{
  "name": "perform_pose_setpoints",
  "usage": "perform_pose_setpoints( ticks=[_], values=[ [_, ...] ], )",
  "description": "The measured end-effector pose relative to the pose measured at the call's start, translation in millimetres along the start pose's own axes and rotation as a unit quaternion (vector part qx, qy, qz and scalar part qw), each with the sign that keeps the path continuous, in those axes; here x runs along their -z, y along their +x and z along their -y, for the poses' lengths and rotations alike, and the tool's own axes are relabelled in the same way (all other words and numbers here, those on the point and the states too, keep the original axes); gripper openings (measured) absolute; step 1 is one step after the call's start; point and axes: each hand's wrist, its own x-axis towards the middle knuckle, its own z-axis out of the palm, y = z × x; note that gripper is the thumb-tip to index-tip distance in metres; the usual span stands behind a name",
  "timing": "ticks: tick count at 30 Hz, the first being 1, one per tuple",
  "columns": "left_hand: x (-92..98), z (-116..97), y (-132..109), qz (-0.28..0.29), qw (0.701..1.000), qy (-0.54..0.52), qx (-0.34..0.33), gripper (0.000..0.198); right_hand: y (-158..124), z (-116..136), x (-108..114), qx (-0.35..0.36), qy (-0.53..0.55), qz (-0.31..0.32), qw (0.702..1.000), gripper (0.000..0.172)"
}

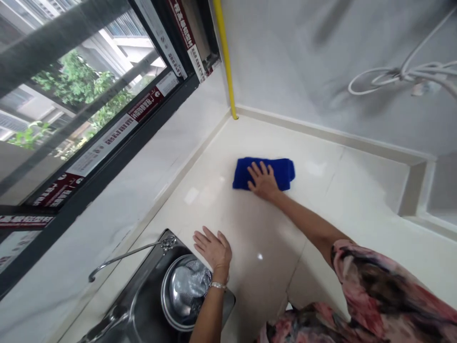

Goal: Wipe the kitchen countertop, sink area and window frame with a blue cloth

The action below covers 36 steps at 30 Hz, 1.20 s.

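Observation:
A folded blue cloth (282, 170) lies flat on the pale, glossy countertop (250, 228). My right hand (263, 182) rests on the cloth with its fingers spread, pressing it against the surface. Nearer the sink, my left hand (214, 247) has its palm down and fingers extended, at the counter's edge beside the sink corner. It holds nothing, and a bracelet circles that wrist.
A dark sink (143, 309) with a thin curved faucet (124, 256) lies at lower left. In it sits a metal bowl (174, 295) with a strainer. A yellow pipe (226, 57) rises at the corner. Looped white cables (385, 78) hang at right, near a window (89, 95) opposite.

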Motion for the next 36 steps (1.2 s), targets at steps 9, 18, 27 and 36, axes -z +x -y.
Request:
perform_pose_setpoints(
  ticks=[9,18,27,36],
  values=[
    [1.7,-3,4,-0.027,1.0,-0.008,-0.005,0.064,-214,59,-4,0.303,0.124,0.128,0.936,0.079],
    [2.0,-2,-1,0.006,1.0,-0.017,-0.004,0.064,-182,-141,46,-0.032,-0.094,-0.072,0.992,0.065],
    [4.9,-2,-9,0.03,1.0,-0.009,-0.002,0.064,76,-101,50,-0.208,-0.087,-0.018,0.974,0.08],
    [9.3,-5,-12,0.048,0.999,-0.018,0.008,0.066,102,184,-40,0.072,0.026,0.05,0.996,0.074]
  ],
)
